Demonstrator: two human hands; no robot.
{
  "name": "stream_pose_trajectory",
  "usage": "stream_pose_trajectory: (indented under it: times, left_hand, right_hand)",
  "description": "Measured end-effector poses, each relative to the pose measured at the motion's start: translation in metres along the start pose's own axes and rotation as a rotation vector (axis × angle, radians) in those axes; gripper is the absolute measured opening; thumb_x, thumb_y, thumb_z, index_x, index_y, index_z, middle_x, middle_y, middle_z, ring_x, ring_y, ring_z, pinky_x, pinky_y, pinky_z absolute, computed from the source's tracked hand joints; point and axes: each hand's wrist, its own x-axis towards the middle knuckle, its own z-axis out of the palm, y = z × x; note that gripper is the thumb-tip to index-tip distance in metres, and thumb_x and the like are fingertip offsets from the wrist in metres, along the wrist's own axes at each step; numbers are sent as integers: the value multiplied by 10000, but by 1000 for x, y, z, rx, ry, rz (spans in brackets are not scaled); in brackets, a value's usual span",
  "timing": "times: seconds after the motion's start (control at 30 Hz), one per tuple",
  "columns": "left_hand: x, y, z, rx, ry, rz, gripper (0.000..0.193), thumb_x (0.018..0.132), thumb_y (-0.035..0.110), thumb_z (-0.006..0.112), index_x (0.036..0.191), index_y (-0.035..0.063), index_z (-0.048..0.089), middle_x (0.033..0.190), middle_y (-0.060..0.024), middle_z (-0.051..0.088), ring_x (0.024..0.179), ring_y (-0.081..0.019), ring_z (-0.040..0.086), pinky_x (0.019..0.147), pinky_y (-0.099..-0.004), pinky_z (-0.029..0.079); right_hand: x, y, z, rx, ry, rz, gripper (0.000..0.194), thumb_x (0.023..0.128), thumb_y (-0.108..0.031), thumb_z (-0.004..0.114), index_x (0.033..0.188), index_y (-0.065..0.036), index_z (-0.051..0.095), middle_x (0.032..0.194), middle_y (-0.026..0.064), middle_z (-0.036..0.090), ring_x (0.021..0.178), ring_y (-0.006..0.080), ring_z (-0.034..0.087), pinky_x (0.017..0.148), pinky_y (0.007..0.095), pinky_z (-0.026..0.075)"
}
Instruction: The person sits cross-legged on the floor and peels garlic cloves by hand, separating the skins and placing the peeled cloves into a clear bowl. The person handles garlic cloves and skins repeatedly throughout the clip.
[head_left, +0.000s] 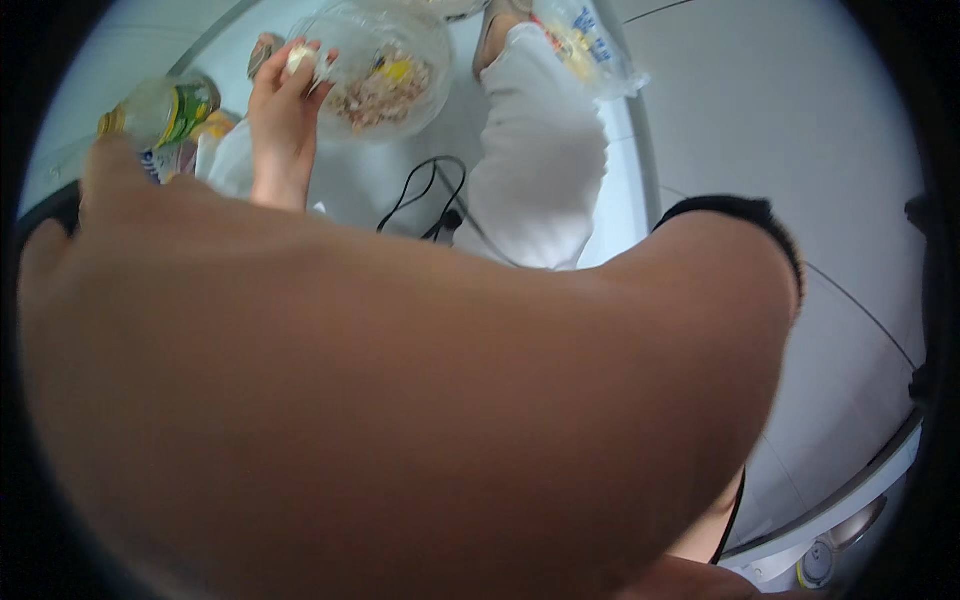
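Note:
At the upper left, my left hand (289, 105) grips a small white rounded object that looks like an eggshell (301, 57). It is over the left side of a clear bowl (439, 97). The bowl holds chopped pinkish meat (382, 101) with a yellow egg yolk (396, 70) on top. My right arm (420, 360) crosses the view very near the camera and hides much of the scene, including my left forearm. Its blurred right hand (112, 195) reaches the left rim, fingers apart beside a dark edge; whether it holds anything cannot be told.
A bottle with a yellow cap (154, 112) and a green label lies at the left, by other packaging (165, 161). A black cable (424, 195) lies below the bowl. A white-clothed leg (536, 150) stands right of it, near a printed plastic bag (589, 49). Pale tiled floor (757, 105) extends right.

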Motion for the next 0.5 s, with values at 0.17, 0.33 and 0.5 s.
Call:
stream_pose_trajectory:
  times: [0.17, 0.33, 0.5]
  left_hand:
    - [-6, 0, -14, -30, -49, 27, 304, 1014, 53, 525, 1314, 8, 509, 1281, -107, 607, 1161, -235, 632, 858, -315, 503]
    - [-14, 5, -14, -5, -27, 25, 336, 1011, 45, 527, 1339, -6, 469, 1300, -133, 601, 1153, -246, 638, 892, -322, 513]
    - [-15, 2, -12, -12, -15, 20, 345, 1007, 41, 533, 1341, -2, 461, 1315, -138, 599, 1149, -260, 642, 906, -339, 515]
  right_hand:
    - [34, -19, 41, 82, -47, -65, 412, 846, 50, 493, 1236, -43, 587, 1170, 91, 637, 984, 230, 649, 842, 336, 532]
    - [42, -17, 69, 142, -44, -55, 380, 845, 35, 519, 1209, -41, 596, 1124, 92, 645, 956, 226, 653, 825, 332, 534]
    - [45, -5, 77, 166, -46, -39, 349, 843, 21, 546, 1182, -39, 605, 1079, 93, 653, 929, 222, 658, 808, 328, 535]
